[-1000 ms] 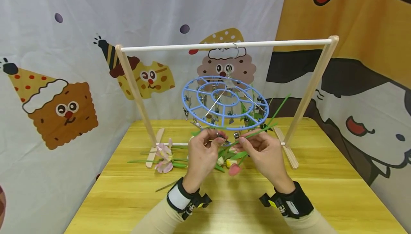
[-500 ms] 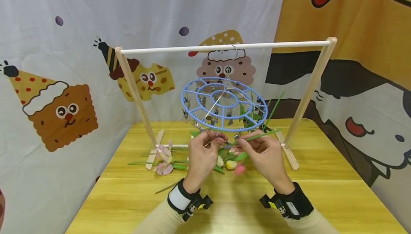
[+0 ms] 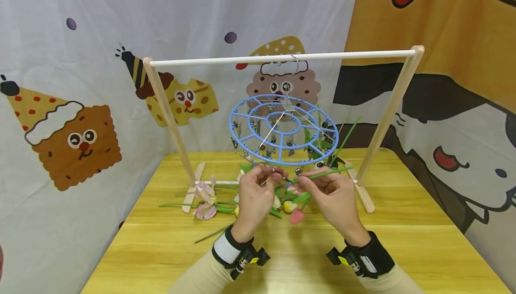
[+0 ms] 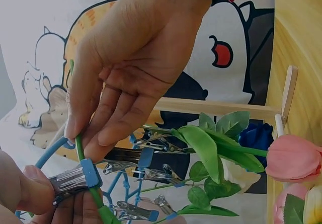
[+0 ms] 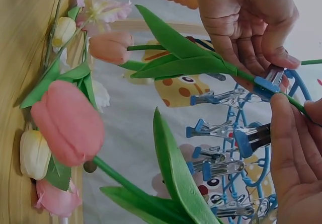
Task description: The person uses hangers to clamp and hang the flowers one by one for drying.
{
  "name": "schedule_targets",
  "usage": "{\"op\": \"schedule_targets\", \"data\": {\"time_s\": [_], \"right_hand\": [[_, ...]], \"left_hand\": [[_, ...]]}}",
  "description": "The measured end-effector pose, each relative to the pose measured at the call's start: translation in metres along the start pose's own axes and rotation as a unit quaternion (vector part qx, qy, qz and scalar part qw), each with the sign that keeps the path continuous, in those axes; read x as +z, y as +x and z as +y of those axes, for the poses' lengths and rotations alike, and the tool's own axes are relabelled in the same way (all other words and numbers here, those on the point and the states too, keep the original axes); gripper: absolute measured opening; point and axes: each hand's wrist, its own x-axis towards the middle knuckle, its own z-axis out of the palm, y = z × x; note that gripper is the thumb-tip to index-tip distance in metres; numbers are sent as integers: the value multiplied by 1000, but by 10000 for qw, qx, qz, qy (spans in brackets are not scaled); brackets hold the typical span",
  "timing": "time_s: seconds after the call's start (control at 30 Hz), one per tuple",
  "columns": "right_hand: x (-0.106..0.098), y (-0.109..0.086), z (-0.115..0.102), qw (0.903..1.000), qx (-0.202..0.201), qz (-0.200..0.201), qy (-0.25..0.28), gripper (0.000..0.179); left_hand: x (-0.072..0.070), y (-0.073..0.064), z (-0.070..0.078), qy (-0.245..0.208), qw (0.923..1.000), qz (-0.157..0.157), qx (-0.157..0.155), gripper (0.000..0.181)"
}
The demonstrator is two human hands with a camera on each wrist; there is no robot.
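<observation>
Just below the front rim of a round blue clip hanger point(image 3: 282, 162), both hands work close together. My left hand point(image 3: 255, 195) pinches a metal clip point(image 4: 75, 179) with blue tips between thumb and fingers. The clip's tips lie across a green stem point(image 4: 79, 146), which my right hand point(image 3: 332, 195) pinches between thumb and fingertips. Along that stem, the right wrist view shows long green leaves point(image 5: 181, 63) and a peach-pink tulip head point(image 5: 110, 48). Another clip point(image 5: 251, 138) hangs beside the right fingers. Whether the clip's tips press on the stem is unclear.
A wooden rack with a white bar point(image 3: 225, 61) carries the hanger. Several clips and hung flowers dangle from it, including a pink tulip point(image 4: 294, 157). Below, more flowers, among them a pale pink bloom point(image 3: 205, 200), lie on the wooden table point(image 3: 298, 253).
The stem in my right hand has tilted lower at its right end, mostly during the first half second. Both hands stay nearly in place, and the hanger shifts slightly.
</observation>
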Motion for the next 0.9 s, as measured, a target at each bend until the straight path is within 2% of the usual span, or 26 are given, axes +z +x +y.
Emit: {"op": "schedule_targets", "data": {"time_s": [0.3, 0.53, 0.7, 0.9], "right_hand": [[3, 2, -3, 9998, 207, 15, -35, 17], [3, 1, -2, 9998, 71, 79, -190, 20], [1, -2, 1, 9991, -65, 129, -402, 24], [-3, -3, 2, 9965, -71, 268, -784, 23]], "left_hand": [[-2, -2, 1, -56, 10000, -52, 16, 7], [-7, -4, -1, -158, 9991, -362, -162, 21], [-13, -8, 1, 145, 9967, -731, -314, 32], [-23, -15, 2, 977, 9889, -1090, -271, 42]]}}
